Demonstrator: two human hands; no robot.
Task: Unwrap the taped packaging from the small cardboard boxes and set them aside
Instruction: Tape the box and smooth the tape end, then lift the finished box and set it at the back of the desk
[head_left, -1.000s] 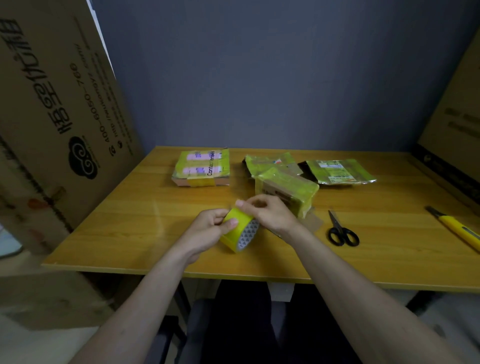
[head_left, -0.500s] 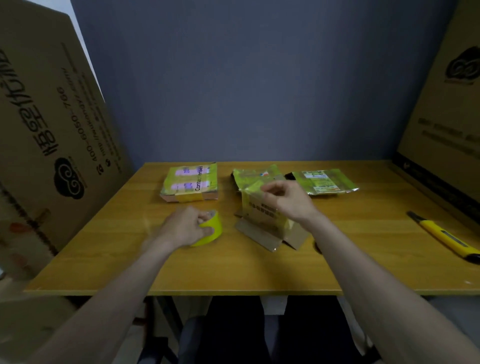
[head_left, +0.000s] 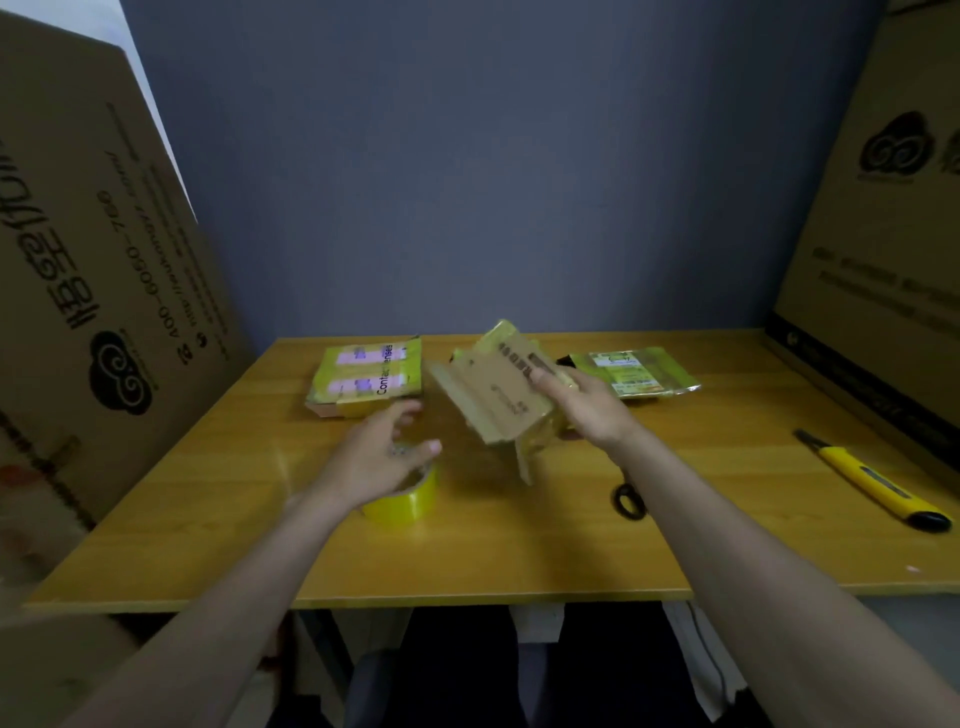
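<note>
My right hand grips a small brown cardboard box partly covered in yellow-green tape and holds it tilted above the wooden table. A loose flap of the box hangs down toward the table. My left hand hovers with relaxed, spread fingers just above a yellow tape roll that lies flat on the table. Another taped box with a pink label rests at the back left. A flat taped package lies at the back right.
Black scissors lie partly hidden under my right forearm. A yellow utility knife sits at the right side of the table. Large cardboard sheets lean on the left and right. A grey wall stands behind.
My left hand set the tape roll down flat and let go of it. My right hand picked the box up from the table and tilted it in the air.
</note>
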